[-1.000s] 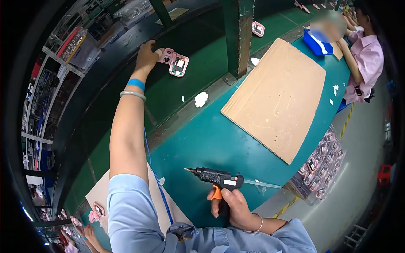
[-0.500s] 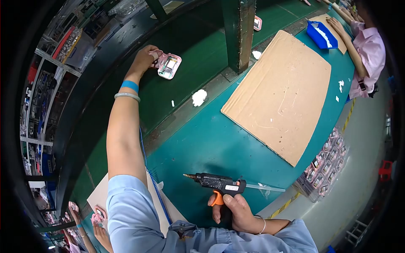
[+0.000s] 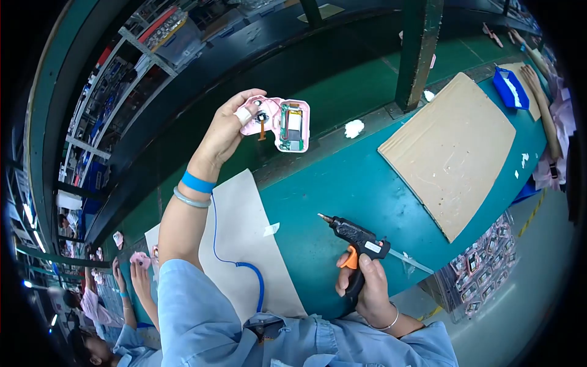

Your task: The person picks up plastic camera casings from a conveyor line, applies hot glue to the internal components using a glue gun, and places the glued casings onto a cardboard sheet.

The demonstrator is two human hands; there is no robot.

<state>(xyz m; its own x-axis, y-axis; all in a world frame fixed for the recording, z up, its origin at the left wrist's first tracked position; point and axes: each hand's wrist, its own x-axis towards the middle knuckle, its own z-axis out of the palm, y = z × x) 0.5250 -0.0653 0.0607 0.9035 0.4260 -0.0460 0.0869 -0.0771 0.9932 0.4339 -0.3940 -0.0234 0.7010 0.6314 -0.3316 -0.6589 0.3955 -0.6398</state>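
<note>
My left hand is closed on an opened pink electronic casing, raised above the dark green bench. One half of the casing shows a circuit board and a silver rectangular part. The other half, under my fingers, carries a round black part and a dangling orange ribbon cable. In my right hand is a black hot glue gun, its orange trigger beneath my fingers. The nozzle points up and left, over the teal mat and apart from the casing. A translucent glue stick sticks out behind.
Cardboard lies on the teal mat, near a white clump. A green post rises behind. A blue bin stands by a co-worker's arm. A blue coiled cord crosses the pale sheet. Stacked trays hold pink units.
My left hand has lifted the pink casing off the green surface and brought it closer. The view has turned left. The glue gun stays in my right hand, its nozzle tilted further upward.
</note>
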